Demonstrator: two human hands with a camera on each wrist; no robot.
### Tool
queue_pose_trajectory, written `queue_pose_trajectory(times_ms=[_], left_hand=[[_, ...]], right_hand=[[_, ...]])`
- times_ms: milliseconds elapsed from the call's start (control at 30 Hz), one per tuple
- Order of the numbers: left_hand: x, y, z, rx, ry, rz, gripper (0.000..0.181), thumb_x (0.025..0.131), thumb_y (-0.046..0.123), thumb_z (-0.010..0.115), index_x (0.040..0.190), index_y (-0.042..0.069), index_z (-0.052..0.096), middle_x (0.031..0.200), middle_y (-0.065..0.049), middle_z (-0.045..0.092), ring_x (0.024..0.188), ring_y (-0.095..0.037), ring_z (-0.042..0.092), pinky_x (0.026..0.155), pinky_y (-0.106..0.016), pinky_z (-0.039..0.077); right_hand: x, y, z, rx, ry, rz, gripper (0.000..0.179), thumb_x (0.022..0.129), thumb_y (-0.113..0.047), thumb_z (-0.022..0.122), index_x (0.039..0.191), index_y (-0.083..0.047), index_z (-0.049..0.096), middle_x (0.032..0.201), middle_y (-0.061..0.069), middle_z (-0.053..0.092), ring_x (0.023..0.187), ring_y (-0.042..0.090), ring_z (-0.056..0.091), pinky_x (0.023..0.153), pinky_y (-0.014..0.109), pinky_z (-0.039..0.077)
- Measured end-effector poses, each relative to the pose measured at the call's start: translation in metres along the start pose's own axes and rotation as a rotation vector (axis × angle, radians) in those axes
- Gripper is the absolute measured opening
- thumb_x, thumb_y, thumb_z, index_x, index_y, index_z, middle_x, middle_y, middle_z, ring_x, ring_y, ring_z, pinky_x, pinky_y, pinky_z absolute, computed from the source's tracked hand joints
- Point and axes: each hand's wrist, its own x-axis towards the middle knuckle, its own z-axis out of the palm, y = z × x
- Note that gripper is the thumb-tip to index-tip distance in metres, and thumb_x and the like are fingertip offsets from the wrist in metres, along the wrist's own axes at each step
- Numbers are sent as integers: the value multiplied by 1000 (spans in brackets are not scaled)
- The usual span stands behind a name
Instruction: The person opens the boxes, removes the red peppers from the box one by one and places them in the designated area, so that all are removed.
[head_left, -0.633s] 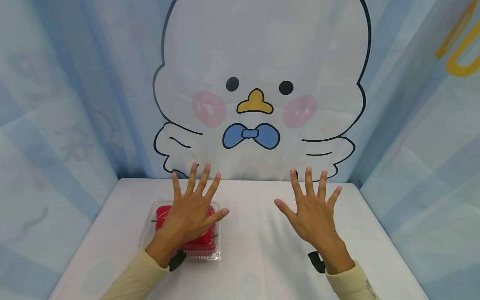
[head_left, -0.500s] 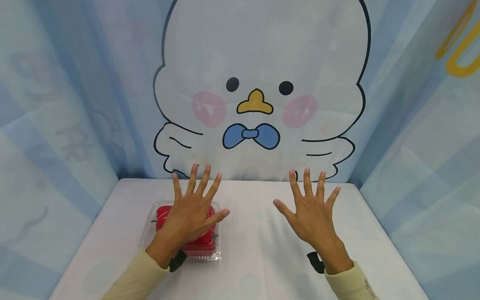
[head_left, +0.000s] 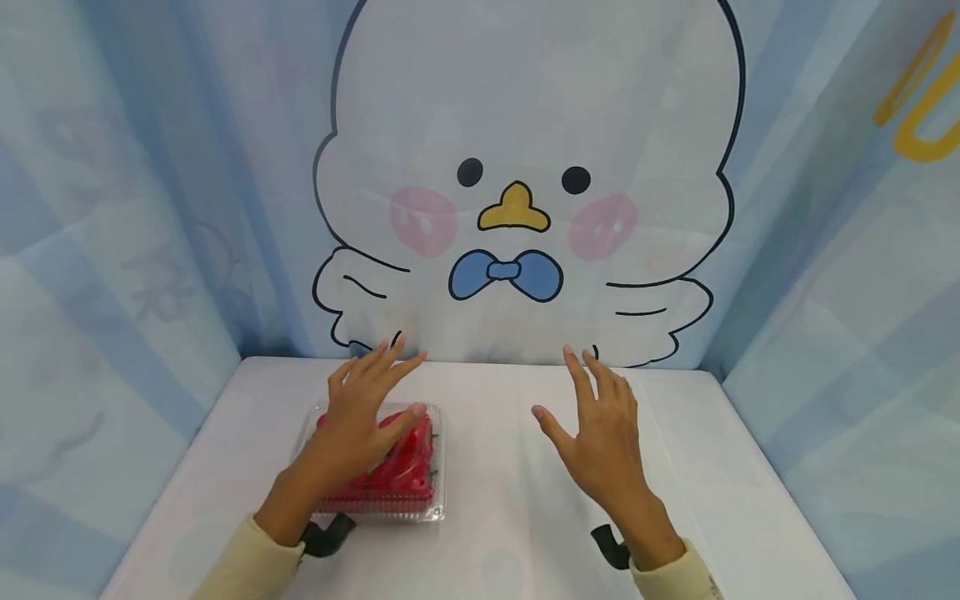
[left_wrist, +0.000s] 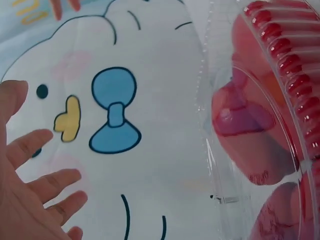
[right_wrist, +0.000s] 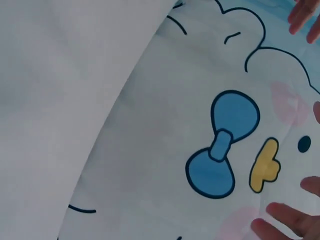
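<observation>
Both hands are up over the bench (head_left: 504, 492), bare and holding nothing. The left hand (head_left: 356, 427) is loosely spread, its fingers straight or only slightly bent, thumb standing out to the side; it hangs across the clear plastic box (head_left: 431, 512), hiding part of it, with no finger hooked on the rim that I can make out. The right hand (head_left: 606, 437) is much the same, fingers relaxed and thumb well apart, above bare bench to the right, well apart from the box. The box sits on the left half of the bench, filled with glossy red things (head_left: 408, 467); I can't tell what they are, nor whether a lid is fastened over them. Behind hangs a curtain (head_left: 517, 100) printed with a big white chick in a blue bow tie. I'd call this the stage before any handling: hands poised, nothing gripped. Taking hold of the box would, I judge, call for the left hand to drop to its near side and the right to come across to the opposite edge, gently, as the plastic looks thin.
</observation>
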Motion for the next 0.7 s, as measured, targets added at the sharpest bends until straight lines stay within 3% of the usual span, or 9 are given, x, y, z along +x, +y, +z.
queue_pose_trajectory(times_ms=[67,167,367,467,600,700], left_hand=[[-5,-6,-6,-100,32,-9,67,97,32,77,159,28,52,170,-11,43,158,-40,35,120,-76,21],[-15,-16,-17,-213,46,-52,66,97,29,78,157,30,53,168,-9,46,155,-38,39,118,-80,28],[-35,-36,-34,-350,39,-138,63,99,25,75,157,32,53,167,-7,47,155,-40,39,109,-85,34],[-44,-46,-40,-373,48,-157,62,100,22,75,158,30,53,166,-6,49,156,-25,41,109,-85,33],[-56,-59,-46,-407,66,-187,64,99,21,75,159,26,52,165,-8,50,146,11,38,109,-85,33],[-64,-70,-48,-441,52,-235,64,101,22,73,160,25,49,167,-9,47,140,21,32,111,-85,30]], right_hand=[[-2,-5,6,69,62,-32,91,87,-34,89,164,-18,43,155,20,53,133,41,51,105,61,44],[-7,-15,15,143,133,-71,88,83,-27,93,159,-17,50,144,17,59,125,36,55,94,52,47],[-20,-36,31,254,182,-78,85,80,-24,95,155,-20,55,136,12,62,127,30,56,99,47,49],[-25,-46,38,298,188,-69,84,80,-25,95,154,-20,56,137,10,62,129,27,55,104,46,50],[-35,-59,48,351,199,-64,82,80,-26,95,153,-20,58,138,6,62,129,23,56,105,44,51],[-43,-68,56,400,215,-67,79,81,-25,95,151,-19,59,139,5,63,128,22,56,104,40,50]])
